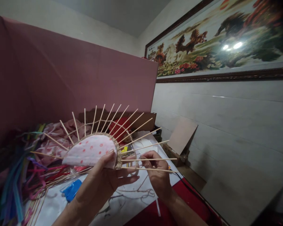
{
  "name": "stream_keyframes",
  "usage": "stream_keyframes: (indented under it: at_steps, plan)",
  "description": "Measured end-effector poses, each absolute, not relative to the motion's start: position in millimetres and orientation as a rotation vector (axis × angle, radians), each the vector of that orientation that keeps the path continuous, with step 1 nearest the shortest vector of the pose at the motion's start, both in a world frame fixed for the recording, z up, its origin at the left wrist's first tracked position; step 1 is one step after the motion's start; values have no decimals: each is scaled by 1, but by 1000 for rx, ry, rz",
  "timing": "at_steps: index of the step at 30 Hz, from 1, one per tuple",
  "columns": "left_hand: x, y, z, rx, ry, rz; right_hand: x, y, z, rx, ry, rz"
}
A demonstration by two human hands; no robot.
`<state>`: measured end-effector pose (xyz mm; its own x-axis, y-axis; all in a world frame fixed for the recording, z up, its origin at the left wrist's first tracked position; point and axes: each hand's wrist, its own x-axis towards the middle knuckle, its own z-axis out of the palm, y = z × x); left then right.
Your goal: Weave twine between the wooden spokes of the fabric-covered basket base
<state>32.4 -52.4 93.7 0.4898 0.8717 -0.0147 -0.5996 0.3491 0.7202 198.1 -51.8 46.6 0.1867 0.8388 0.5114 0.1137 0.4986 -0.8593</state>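
Observation:
A half-round panel (pixel 87 151) covered in white cloth with pink dots has a woven twine rim (pixel 118 157). Thin wooden sticks (pixel 141 133) fan outward from that rim. My left hand (pixel 108 175) grips the panel at its right end, thumb on the cloth and the other fingers behind and below the sticks. A strand of twine (pixel 129 133) runs in a loose arc across the sticks, away from the rim. At the lower right sticks, my right hand (pixel 157 174) is closed in a pinch on the twine; its fingertips partly hide the strand.
Below lies a white table surface (pixel 139 207) with loose twine (pixel 146 193) and a blue plastic piece (pixel 72 190). Coloured ribbons (pixel 13 194) and pink cloth (pixel 53 135) crowd the left. A cardboard box (pixel 143 121) stands behind; a flat board (pixel 182 135) leans at the right wall.

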Motion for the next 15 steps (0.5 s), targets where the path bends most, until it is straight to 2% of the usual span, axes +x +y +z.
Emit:
stream_keyframes:
  at_steps: [4,11,15]
  plan:
    - [32,-54,94,711,419,960,192,-48,47,-930,-1280,710]
    - [29,-52,99,690,434,996,206,-50,46,-1022,-1363,542]
    - [26,-50,101,683,429,1035,223,-60,47,-956,-1329,636]
